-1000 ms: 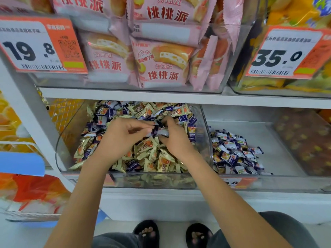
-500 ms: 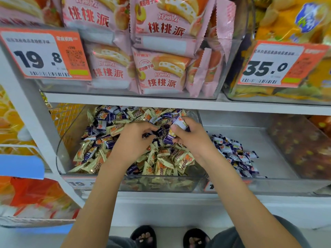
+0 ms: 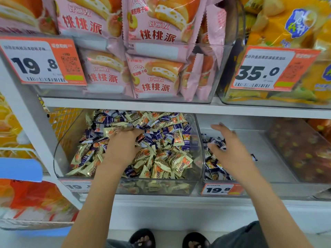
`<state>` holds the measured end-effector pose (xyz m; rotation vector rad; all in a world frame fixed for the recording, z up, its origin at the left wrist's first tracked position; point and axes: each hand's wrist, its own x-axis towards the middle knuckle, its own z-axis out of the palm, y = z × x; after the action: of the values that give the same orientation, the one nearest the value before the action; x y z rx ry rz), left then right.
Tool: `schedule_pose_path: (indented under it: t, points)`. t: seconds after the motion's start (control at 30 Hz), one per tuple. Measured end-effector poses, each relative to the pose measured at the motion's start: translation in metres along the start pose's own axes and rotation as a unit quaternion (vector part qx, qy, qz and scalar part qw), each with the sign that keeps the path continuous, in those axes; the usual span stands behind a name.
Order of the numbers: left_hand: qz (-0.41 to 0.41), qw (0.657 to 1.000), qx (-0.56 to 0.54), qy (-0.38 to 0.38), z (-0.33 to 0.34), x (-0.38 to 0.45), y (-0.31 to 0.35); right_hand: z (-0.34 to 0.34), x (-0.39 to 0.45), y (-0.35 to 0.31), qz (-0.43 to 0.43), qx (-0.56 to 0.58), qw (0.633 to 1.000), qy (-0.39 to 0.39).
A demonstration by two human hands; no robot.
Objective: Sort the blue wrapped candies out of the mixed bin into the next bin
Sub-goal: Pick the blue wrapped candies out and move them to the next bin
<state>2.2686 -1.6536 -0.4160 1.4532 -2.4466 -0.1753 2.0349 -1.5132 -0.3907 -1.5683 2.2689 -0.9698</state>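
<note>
While the left hand [image 3: 123, 145] digs with curled fingers into the mixed bin [image 3: 198, 133], whether it grips a candy I cannot tell. Over the next bin [image 3: 279, 189], the right hand [image 3: 231, 149] is spread and released, a blue wrapped candy [image 3: 219, 143] just at its fingers.

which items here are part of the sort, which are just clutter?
In play: mixed bin, blue candies, next bin, left hand, right hand.
Bystanders: pink pie packs, yellow snack bags, price tags.
</note>
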Motion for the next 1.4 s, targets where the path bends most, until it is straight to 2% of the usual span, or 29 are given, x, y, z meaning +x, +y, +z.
schedule_pose_path:
  t: [0.03, 0.07, 0.17, 0.27, 0.33, 0.43, 0.53, 0.7, 0.87, 1.07, 1.17, 1.27, 1.4]
  points:
    - [-0.003, 1.0, 0.007, 0.0, 0.001, 0.001, 0.002, 0.008, 0.001, -0.014, -0.054, 0.011, 0.997, 0.049]
    - [-0.005, 1.0, 0.008, 0.001, 0.002, 0.003, 0.003, 0.018, 0.003, -0.03, -0.101, 0.024, 0.993, 0.056]
    - [0.003, 1.0, -0.011, 0.013, 0.003, 0.004, 0.004, 0.062, 0.02, -0.063, -0.167, 0.029, 0.983, -0.066]
    - [0.004, 0.998, -0.064, 0.002, 0.001, 0.005, -0.002, 0.097, 0.042, -0.074, -0.147, -0.021, 0.972, -0.182]
    - [-0.001, 0.995, -0.097, -0.011, -0.001, 0.007, -0.008, 0.11, 0.049, -0.074, -0.129, 0.011, 0.967, -0.22]
    - [-0.012, 0.992, -0.122, -0.024, -0.006, 0.009, -0.014, 0.122, 0.054, -0.076, -0.139, 0.021, 0.967, -0.212]
    - [-0.012, 0.991, -0.128, -0.035, -0.007, 0.009, -0.016, 0.133, 0.061, -0.078, -0.159, 0.002, 0.975, -0.156]
    - [-0.012, 0.987, -0.146, -0.07, -0.005, 0.01, -0.015, 0.14, 0.053, -0.076, -0.197, 0.084, 0.967, -0.141]
    - [-0.046, 0.967, -0.25, -0.007, -0.01, 0.006, -0.014, 0.141, 0.055, -0.079, -0.161, 0.132, 0.967, -0.149]
    - [-0.03, 0.98, -0.194, 0.022, -0.017, 0.002, -0.017, 0.133, 0.056, -0.076, -0.087, 0.118, 0.964, -0.221]
    - [-0.013, 0.984, -0.178, 0.004, -0.017, 0.001, -0.018, 0.115, 0.056, -0.076, -0.022, 0.184, 0.958, -0.22]
    - [-0.014, 0.986, -0.164, -0.009, -0.016, 0.001, -0.017, 0.1, 0.057, -0.075, 0.075, 0.312, 0.928, -0.19]
    - [0.0, 0.987, -0.158, 0.004, -0.014, 0.002, -0.017, 0.091, 0.058, -0.076, 0.181, 0.421, 0.87, -0.182]
